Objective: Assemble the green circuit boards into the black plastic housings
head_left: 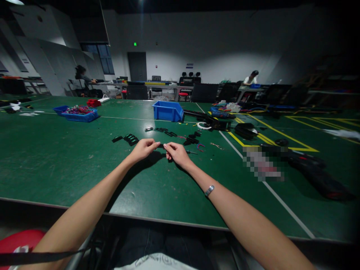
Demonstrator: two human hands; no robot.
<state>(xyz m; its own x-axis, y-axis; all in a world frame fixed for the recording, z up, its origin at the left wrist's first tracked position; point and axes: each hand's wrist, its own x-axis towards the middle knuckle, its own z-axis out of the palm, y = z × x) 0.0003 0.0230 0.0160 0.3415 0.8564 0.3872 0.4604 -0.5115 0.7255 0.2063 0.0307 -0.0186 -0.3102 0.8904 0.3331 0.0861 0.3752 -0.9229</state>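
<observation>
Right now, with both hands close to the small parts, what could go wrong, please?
The small dark piece pinched between the left hand and the right hand might slip and get lost among the other dark parts. The left hand could also brush the black pieces with green tops beside it and scatter them.

The hands mostly hide a dark piece, apparently slim, its details unclear.

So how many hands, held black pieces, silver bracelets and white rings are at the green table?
Left hand and right hand: 2
Held black piece: 1
Silver bracelet: 1
White ring: 1
Total: 5
</observation>
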